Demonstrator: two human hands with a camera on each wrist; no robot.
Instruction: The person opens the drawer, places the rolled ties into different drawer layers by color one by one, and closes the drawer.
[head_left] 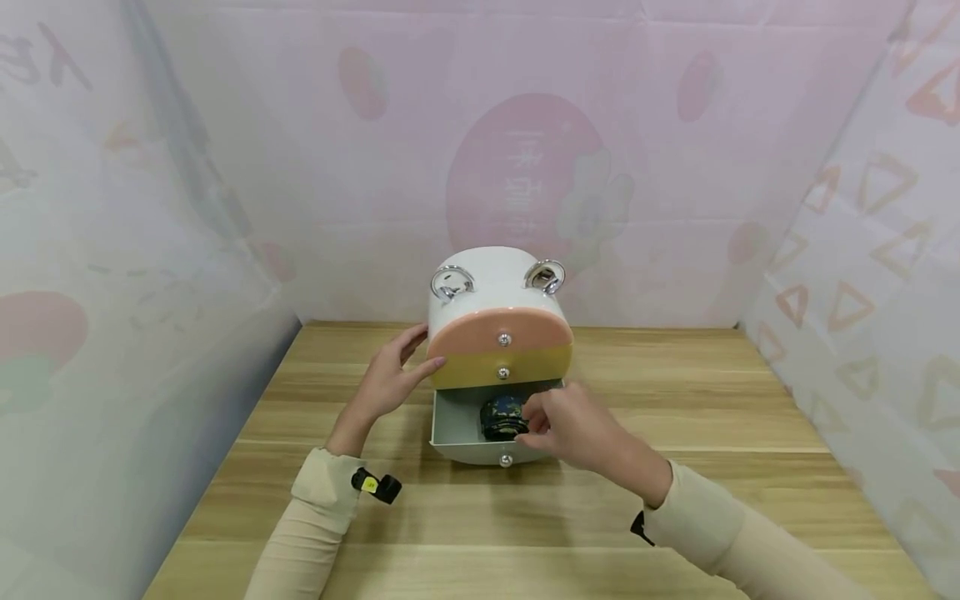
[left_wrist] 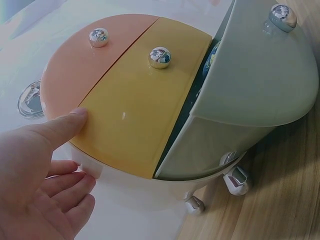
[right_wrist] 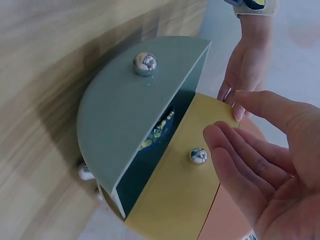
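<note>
Edges and room: a small white drawer cabinet [head_left: 498, 287] stands at the back middle of the wooden desk [head_left: 712, 400], near the rear wall; bare desk lies to either side and in front.
Drawers: the pink top drawer [head_left: 501, 332] and the yellow middle drawer [head_left: 501, 367] are closed; the grey-green bottom drawer [head_left: 457, 433] is pulled out toward the person.
Object: a dark patterned item [head_left: 501, 417] lies inside the open drawer.
Left hand [head_left: 390, 379]: fingers straight and relaxed, thumb tip on the left edge of the yellow drawer, holding nothing.
Right hand [head_left: 573, 425]: over the open drawer, fingertips at the dark item; whether they pinch it cannot be told.
View differences: the left wrist view alone shows the cabinet's chrome feet [left_wrist: 235, 180]; the right wrist view shows the right hand's fingers [right_wrist: 240, 155] gently curved, palm exposed.
</note>
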